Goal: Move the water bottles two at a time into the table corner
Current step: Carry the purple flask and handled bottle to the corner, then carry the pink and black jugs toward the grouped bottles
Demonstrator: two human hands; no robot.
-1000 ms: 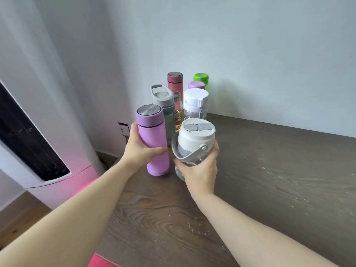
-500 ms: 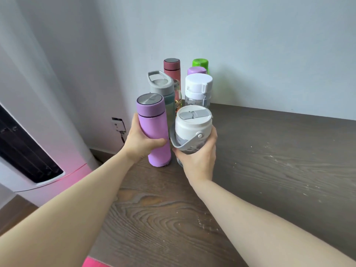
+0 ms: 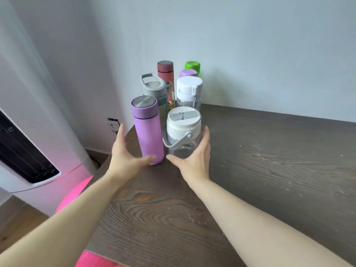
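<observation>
A purple flask (image 3: 149, 135) with a steel lid stands upright on the dark wooden table (image 3: 269, 170), beside a clear bottle (image 3: 183, 135) with a white lid and grey handle. My left hand (image 3: 125, 157) is open just left of the flask, fingers spread, thumb near its base. My right hand (image 3: 194, 158) is open around the clear bottle's front and right, holding nothing. Behind them in the corner stand a grey-lidded bottle (image 3: 154, 91), a red flask (image 3: 165, 71), a clear white-capped bottle (image 3: 188, 93), a purple-capped bottle (image 3: 188, 73) and a green-capped bottle (image 3: 192, 65).
The table's left edge runs right beside the purple flask. A white standing appliance (image 3: 28, 151) with a dark vent is left of the table. A wall socket (image 3: 112, 125) sits low on the wall. Something pink (image 3: 77, 197) lies below the table edge.
Both hands were gripping the purple flask and the clear bottle; now both bottles stand on the table and my hands have let go and opened.
</observation>
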